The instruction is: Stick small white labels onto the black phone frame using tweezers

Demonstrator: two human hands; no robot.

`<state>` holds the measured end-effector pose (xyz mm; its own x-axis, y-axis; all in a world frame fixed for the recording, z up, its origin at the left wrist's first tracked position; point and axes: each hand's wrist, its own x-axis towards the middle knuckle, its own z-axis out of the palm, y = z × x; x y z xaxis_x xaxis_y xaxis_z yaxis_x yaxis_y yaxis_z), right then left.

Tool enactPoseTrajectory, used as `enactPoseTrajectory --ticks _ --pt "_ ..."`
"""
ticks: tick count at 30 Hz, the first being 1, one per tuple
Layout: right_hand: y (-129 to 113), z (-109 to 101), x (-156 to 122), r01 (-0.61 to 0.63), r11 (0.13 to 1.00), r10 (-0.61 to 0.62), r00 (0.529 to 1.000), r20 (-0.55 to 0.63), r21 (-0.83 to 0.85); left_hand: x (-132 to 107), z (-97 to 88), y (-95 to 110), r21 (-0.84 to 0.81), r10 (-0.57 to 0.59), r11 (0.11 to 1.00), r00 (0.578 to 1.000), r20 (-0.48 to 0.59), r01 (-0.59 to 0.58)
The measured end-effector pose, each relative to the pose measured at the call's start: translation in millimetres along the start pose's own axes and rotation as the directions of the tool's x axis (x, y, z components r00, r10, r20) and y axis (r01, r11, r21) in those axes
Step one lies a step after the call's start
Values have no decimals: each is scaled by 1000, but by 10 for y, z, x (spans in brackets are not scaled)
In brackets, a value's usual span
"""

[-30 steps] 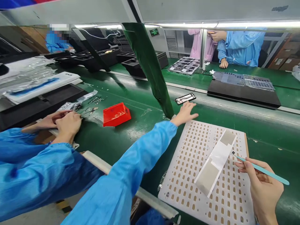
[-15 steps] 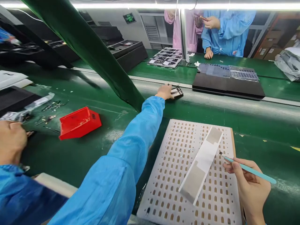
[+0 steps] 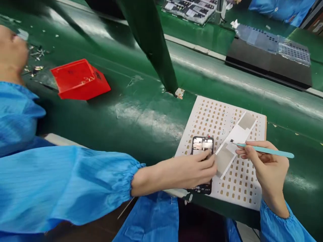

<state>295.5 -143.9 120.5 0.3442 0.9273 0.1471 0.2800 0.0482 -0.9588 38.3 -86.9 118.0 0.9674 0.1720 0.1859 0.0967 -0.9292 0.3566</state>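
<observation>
My left hand [image 3: 188,171] lies closed on a black phone frame [image 3: 202,146], which rests on the white perforated board [image 3: 248,188] near its front left corner. My right hand [image 3: 264,168] pinches teal tweezers [image 3: 267,151], with their tip over a white strip of backing paper [image 3: 236,143] that lies slantwise on the board. A small dark part sits at the tweezer tip. Most of the frame's lower half is hidden under my left hand.
A red plastic bin [image 3: 79,79] lies tipped on the green belt [image 3: 141,114] at the left. A co-worker's hand [image 3: 11,55] shows at the far left beside small metal parts. A dark green post [image 3: 148,43] rises behind the board. Black trays [image 3: 267,64] lie beyond.
My left hand has pulled back from the far side of the belt with the phone frame and set it on the white board. The view has tipped downward.
</observation>
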Motion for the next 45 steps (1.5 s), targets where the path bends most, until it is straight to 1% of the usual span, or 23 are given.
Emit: enactPoseTrajectory --ticks 2,4,5,6,8,10,11,13,15,17,20,24,30,32,41,43,45 --pt "-18 165 16 -33 999 28 989 149 28 -88 125 88 74 55 996 998 -10 -54" --pt "32 305 30 -77 996 64 963 263 38 -147 167 99 147 56 988 998 -33 -51" --pt "71 357 34 -102 994 87 949 301 34 -175 159 89 188 47 981 998 -36 -40" --pt "113 397 34 -121 992 107 940 323 26 -204 137 75 229 41 973 998 -37 -32" --pt "184 446 23 -139 990 128 937 326 9 -271 74 38 271 16 963 999 -50 -1" --pt "221 474 5 -140 990 135 940 312 -5 -339 34 -4 221 -77 970 989 -123 103" --pt "227 485 -2 -143 990 139 939 314 -10 -367 36 -27 168 -148 970 973 -177 178" --pt "224 507 -6 -159 987 155 932 329 -14 -401 91 -73 55 -286 948 918 -274 312" --pt "217 527 4 -180 984 174 924 341 -12 -403 193 -114 -10 -370 921 868 -331 389" --pt "216 542 22 -192 981 182 920 346 -6 -382 295 -143 -20 -403 906 848 -344 422" --pt "225 550 43 -200 980 187 916 355 2 -345 375 -163 3 -409 901 850 -333 434" --pt "230 551 53 -208 978 195 911 364 -4 -314 368 -174 47 -398 901 863 -311 432" --pt "217 570 81 -204 979 191 911 366 -4 -281 402 -183 217 -324 891 894 -310 398" --pt "218 574 88 -213 977 198 911 361 1 -272 421 -183 250 -315 884 899 -306 395" --pt "241 576 104 -207 978 185 908 375 21 -243 453 -215 209 -346 888 895 -283 409" --pt "220 563 113 -206 978 181 908 379 27 -251 459 -222 227 -334 887 899 -283 401" --pt "184 503 101 -198 980 171 912 374 35 -263 456 -226 255 -314 887 908 -276 385"
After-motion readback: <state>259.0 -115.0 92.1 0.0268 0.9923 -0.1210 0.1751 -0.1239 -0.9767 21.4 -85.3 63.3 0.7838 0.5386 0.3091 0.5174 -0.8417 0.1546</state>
